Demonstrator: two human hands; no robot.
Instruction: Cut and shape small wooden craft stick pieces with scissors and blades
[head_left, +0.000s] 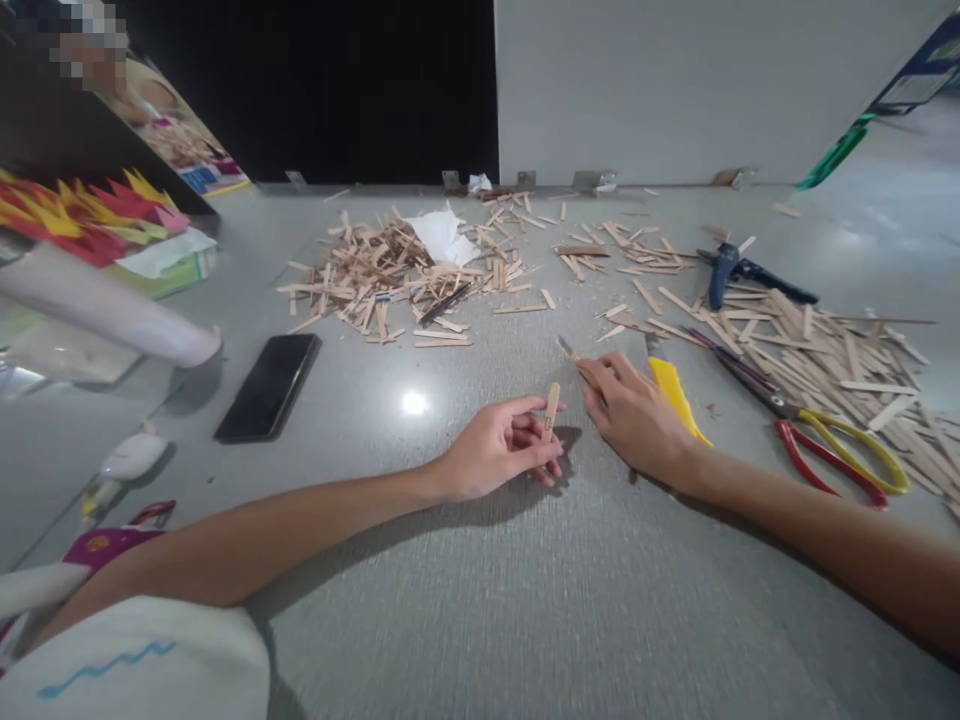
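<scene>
My left hand pinches a short wooden craft stick between thumb and fingers. The stick points upward, its end rounded and a small dark mark low on its face. Resting on the table to the right, my right hand is closed around a thin craft knife, whose blade points up and left. The two hands are apart. A yellow box cutter lies just beyond my right wrist. Farther right are scissors with red and yellow handles, partly over loose sticks.
A pile of cut sticks with a crumpled white tissue lies at the back. More sticks spread at right beside a dark blue glue gun. A black phone and a pale roll lie at left.
</scene>
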